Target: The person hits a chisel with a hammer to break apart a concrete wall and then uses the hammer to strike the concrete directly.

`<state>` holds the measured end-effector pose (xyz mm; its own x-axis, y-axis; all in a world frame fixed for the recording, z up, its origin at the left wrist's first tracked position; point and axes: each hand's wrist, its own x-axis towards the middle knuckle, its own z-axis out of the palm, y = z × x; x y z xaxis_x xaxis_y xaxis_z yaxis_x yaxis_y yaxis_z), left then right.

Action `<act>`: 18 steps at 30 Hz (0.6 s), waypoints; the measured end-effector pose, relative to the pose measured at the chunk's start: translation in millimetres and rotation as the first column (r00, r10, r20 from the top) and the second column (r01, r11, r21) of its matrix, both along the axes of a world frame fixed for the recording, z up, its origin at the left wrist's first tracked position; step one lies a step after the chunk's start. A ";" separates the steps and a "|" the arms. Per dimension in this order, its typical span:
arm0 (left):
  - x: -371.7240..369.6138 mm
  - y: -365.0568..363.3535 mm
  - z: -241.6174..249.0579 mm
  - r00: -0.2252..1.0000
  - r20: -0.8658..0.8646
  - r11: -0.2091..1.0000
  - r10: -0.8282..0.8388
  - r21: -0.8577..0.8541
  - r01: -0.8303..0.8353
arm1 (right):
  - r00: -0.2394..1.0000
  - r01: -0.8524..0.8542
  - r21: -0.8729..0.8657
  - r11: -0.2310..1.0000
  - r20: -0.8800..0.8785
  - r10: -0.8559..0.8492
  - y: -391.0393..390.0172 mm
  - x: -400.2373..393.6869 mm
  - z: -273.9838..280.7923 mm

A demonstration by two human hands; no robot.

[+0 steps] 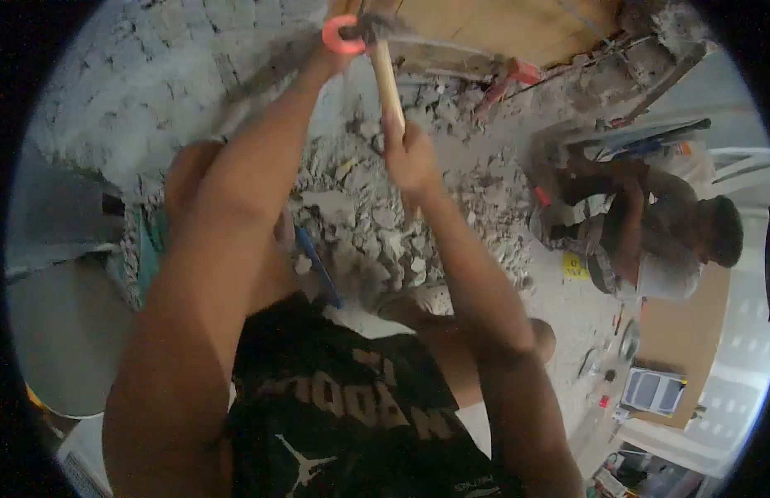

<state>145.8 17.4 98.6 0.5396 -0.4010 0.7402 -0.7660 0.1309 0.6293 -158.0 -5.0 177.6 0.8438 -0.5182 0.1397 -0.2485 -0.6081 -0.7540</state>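
Observation:
My right hand [412, 162] is wrapped round the wooden handle of a hammer [388, 87]. The dark hammer head, smeared by motion, is right at the orange ring-shaped guard of a chisel [342, 35]. At the far end of my outstretched left arm, my left hand [333, 63] is closed just below that guard; its fingers are mostly hidden, and the chisel's shaft cannot be made out. Broken rubble [385, 220] lies beneath my arms. A blue bar [320, 270] rests beside my leg.
Chipped grey masonry [177, 58] borders a wooden panel [484, 33]. A red object [508, 87] lies by the debris. On the right another person [650, 216] crouches. A yellow sign [575, 266] and a grey-white case [655, 392] are nearby. A large grey-green bin-like object [65, 332] stands left.

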 end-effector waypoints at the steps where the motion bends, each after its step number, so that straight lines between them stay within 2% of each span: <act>1: 13.6 -7.7 -10.7 0.996 0.080 0.995 -0.045 -0.090 0.052 | 1.000 0.016 0.098 0.995 -0.028 -0.013 0.5 -7.1 -10.5; 2: -6.7 1.4 -3.0 0.987 0.136 0.981 -0.087 -0.163 0.109 | 0.999 0.015 0.098 0.995 -0.031 -0.012 2.7 -12.9 1.2; 3: -28.5 12.1 3.2 0.981 0.163 0.993 0.102 -0.069 -0.092 | 0.997 0.061 0.117 0.991 -0.063 -0.054 2.4 -26.1 12.5; 4: -34.3 13.5 9.2 0.984 0.119 0.991 0.135 -0.044 -0.130 | 0.994 0.093 0.114 0.989 -0.071 -0.085 -1.5 -28.0 38.7; 6: -27.9 10.9 -1.3 0.993 0.016 0.993 0.117 -0.009 -0.116 | 0.985 0.009 0.117 0.993 0.168 -0.029 5.2 -33.7 105.5; 7: -27.7 11.4 -2.7 0.993 -0.004 0.993 0.116 0.008 -0.116 | 0.986 0.045 -0.195 0.980 0.169 -0.012 -8.4 -38.0 131.1; 9: -23.8 9.8 -7.6 0.994 -0.035 0.995 0.102 0.025 -0.102 | 0.883 0.078 -0.451 0.889 0.445 0.149 -13.1 -40.5 193.8; 10: -22.3 10.3 -8.5 0.995 -0.046 0.996 0.090 0.025 -0.089 | 0.807 0.111 -0.539 0.835 0.539 0.241 -11.6 -38.9 229.4; 13: -22.4 10.4 -13.3 0.996 -0.085 0.999 0.033 0.010 -0.033 | 0.696 0.159 -0.613 0.774 0.625 0.353 -10.1 -19.7 261.8; 15: -13.4 5.7 -28.7 0.989 -0.133 0.997 -0.064 -0.043 0.059 | 0.695 0.190 -0.636 0.748 0.625 0.356 -12.9 -0.5 246.6; 16: -1.8 -0.5 -42.2 0.912 -0.248 0.938 -0.327 -0.205 0.280 | 0.771 0.192 -0.608 0.770 0.579 0.265 -18.0 0.5 189.7; 17: 8.3 -6.9 -53.5 0.629 -0.371 0.720 -0.683 -0.490 0.491 | 0.865 0.111 -0.504 0.857 0.474 0.166 -20.8 5.6 121.8; 18: 2.7 -9.4 -59.6 0.410 -0.386 0.560 -0.827 -0.639 0.528 | 0.977 0.009 -0.284 0.959 0.209 0.053 -22.5 6.0 40.2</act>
